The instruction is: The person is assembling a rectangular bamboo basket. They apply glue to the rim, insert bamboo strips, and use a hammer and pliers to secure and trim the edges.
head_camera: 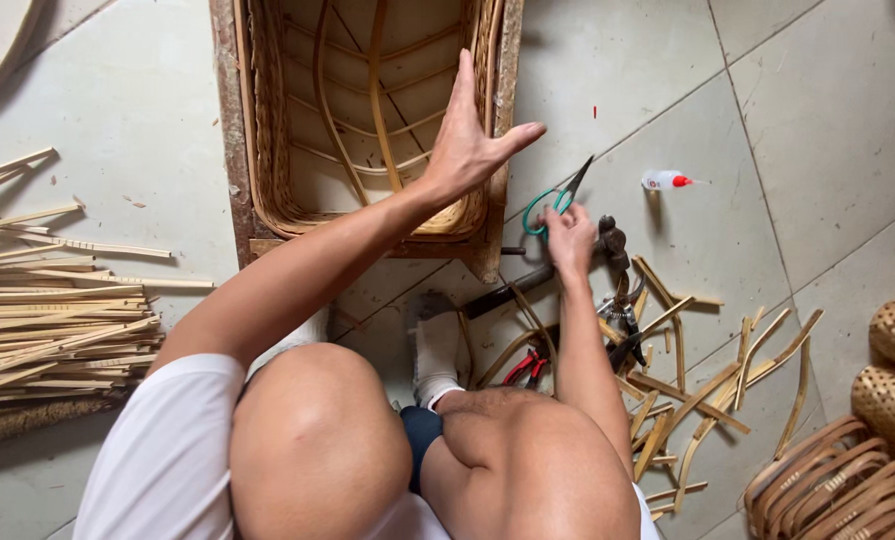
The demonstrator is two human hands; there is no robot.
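Head view: the left hand (465, 140) rests with fingers spread wide on the rim of the half-woven rattan basket in its wooden frame (368, 120) on the tiled floor. The right hand (571, 235) fingers close on green-handled scissors (556, 200). Their open point sits near the left wrist; a slip could nick it, or cut a strand.
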